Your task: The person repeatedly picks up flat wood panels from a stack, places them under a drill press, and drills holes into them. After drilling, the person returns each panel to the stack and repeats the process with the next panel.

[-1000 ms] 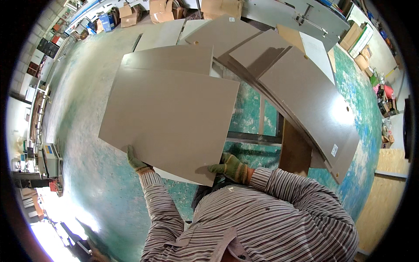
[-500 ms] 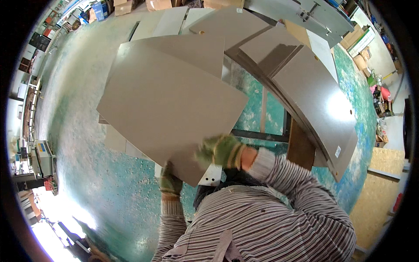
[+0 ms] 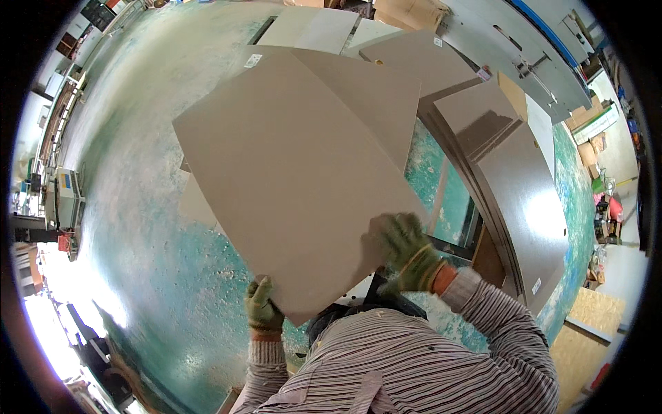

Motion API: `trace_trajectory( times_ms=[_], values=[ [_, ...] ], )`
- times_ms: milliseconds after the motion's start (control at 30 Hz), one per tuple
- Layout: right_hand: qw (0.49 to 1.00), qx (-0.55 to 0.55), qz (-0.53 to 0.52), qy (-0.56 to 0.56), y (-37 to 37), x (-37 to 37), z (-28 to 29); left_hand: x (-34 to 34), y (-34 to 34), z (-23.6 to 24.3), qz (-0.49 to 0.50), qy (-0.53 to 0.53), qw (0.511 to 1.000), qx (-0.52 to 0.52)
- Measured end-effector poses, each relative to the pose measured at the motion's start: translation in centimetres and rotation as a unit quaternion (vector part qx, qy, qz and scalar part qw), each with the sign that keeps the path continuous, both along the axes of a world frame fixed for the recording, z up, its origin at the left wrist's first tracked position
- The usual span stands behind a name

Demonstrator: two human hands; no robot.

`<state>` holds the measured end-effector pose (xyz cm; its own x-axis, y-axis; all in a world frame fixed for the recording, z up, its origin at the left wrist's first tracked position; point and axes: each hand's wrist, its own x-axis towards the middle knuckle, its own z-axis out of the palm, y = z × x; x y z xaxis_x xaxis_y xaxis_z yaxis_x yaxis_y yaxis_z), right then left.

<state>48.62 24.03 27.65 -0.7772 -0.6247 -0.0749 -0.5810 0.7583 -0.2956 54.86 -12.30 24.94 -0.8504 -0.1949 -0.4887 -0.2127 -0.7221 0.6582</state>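
Observation:
My left hand, in a green glove, grips the lower left edge of a large taupe panel. The panel lies slanted over another taupe panel, with a small white label near its far edge. My right hand, also gloved, is at the panel's right edge near the lower corner, fingers apart; whether its fingertips touch the surface is unclear. To the right, a stack of curved taupe boards has overlapping pieces.
Pale boards and a cardboard box lie at the back beside grey machinery. The green-painted floor shows around the boards. Plywood sheets stand at lower right; equipment lines the left wall.
The held panel has turned clockwise, its left corner rising in the view. My right hand has left its grip on the edge and moved up and right. The view has shifted too.

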Motion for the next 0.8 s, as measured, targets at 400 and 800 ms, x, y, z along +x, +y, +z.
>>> trace_trajectory(
  times_ms=[400,800],
  values=[
    [0.902,-0.399,-0.142,-0.085,-6.4,1.3,8.7,-6.8,5.9,16.8,-0.23,0.394,0.795,-0.4],
    [0.954,-0.224,-0.101,0.17,2.3,4.8,-4.9,-4.8,13.0,-1.5,-0.151,0.263,0.664,-0.684]
  ],
)
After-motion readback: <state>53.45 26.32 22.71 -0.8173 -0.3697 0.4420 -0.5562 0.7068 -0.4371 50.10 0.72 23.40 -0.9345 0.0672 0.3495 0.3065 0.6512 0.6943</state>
